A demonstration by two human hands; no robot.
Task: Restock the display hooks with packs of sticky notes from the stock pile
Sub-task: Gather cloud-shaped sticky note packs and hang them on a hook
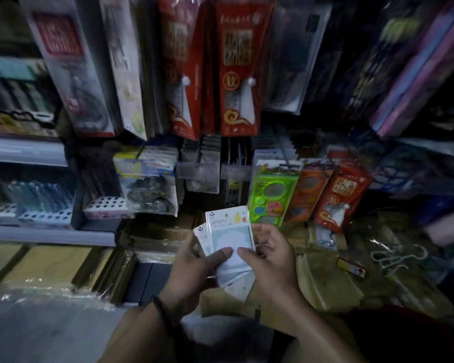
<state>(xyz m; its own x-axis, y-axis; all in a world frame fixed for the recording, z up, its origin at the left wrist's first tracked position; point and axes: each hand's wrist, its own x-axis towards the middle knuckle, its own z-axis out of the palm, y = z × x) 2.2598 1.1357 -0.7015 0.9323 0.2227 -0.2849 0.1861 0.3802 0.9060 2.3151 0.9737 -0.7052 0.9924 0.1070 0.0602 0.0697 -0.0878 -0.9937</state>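
Both my hands hold a fanned stack of sticky note packs [228, 231] low in the middle of the view. The packs are white cards with pale blue pads and a hang hole at the top. My left hand [194, 268] grips the stack from the left, thumb across the front pack. My right hand [268, 255] holds the stack's right side, its thumb on the front pack too. Just above them stand the display hooks [236, 155], with clear price tags [198, 170] at their tips and dark packs hanging behind.
Red packets [236, 72] hang overhead. Green and orange toy packs [273, 195] and a red packet [341, 197] hang to the right. A tape pack [147, 184] hangs left of the hooks, beside grey shelves [24, 153]. Cardboard boxes [328, 279] and wrapped stock [50, 263] lie below.
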